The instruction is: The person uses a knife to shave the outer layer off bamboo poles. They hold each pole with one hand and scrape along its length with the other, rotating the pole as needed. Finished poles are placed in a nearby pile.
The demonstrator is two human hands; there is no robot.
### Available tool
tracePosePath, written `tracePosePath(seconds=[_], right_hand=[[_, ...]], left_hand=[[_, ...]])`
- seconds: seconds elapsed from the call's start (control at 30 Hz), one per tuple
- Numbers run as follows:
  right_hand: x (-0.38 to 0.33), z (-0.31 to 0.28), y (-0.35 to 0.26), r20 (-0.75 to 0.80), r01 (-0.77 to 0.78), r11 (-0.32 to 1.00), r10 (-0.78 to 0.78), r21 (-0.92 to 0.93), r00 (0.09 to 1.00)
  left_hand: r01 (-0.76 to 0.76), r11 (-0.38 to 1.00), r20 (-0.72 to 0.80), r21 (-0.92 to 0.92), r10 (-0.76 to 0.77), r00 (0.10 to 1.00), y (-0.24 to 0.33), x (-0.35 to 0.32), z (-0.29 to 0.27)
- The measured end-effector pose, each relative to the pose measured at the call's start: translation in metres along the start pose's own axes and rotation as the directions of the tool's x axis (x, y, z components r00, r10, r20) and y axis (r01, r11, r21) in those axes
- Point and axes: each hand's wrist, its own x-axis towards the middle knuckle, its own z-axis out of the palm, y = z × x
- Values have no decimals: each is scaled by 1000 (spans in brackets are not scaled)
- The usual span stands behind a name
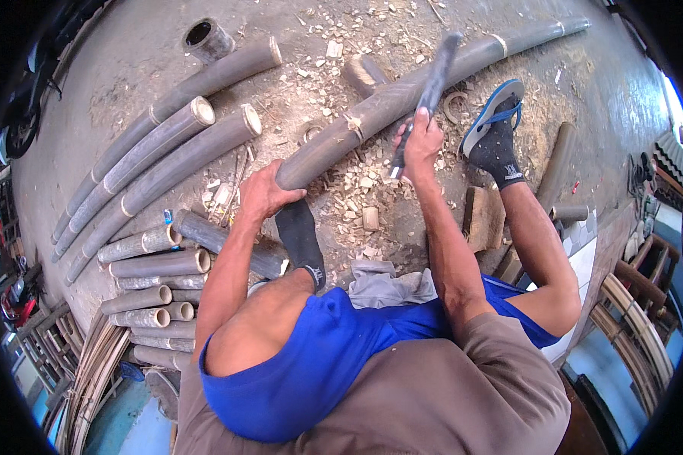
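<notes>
A long, dark bamboo pole (402, 98) runs from between my legs toward the far right, with pale rings at its joints. My left hand (269, 191) is closed on its near end, thumb along the lower side. My right hand (420, 144) grips a long, dark bar-like tool (440, 70), held slanting across the pole with a shiny lower end. I cannot tell whether the tool touches the pole. A wooden block (365, 74) lies against the far side of the pole. Pale chips (357, 193) are scattered on the ground around it.
Several long bamboo poles (182, 167) lie at the left, near a short upright bamboo piece (208, 42). Cut bamboo lengths (159, 264) are stacked beside my left leg. A wooden chunk (483, 218) and a grey cloth (387, 287) lie near my legs. Bent strips (637, 337) stand at the right.
</notes>
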Motion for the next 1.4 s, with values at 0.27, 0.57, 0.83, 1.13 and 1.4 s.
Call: tracePosePath(seconds=[0.27,0.57,0.83,1.13,1.4], right_hand=[[3,-10,1,75,-18,999,20,-27,997],[0,-32,13,269,11,983,39,-182,962],[9,-37,38,290,337,931,-287,-138,913],[12,-6,-23,34,48,998,-50,48,998],[18,-30,7,279,-2,948,96,-318,955]], left_hand=[[-2,1000,-21,4,2,1000,-7,1,5],[-36,999,-112,-14,34,993,-23,-14,16],[-105,994,-117,-2,104,988,1,7,27],[-101,995,-166,20,102,981,-6,3,32],[-83,996,-139,12,84,987,1,1,30]])
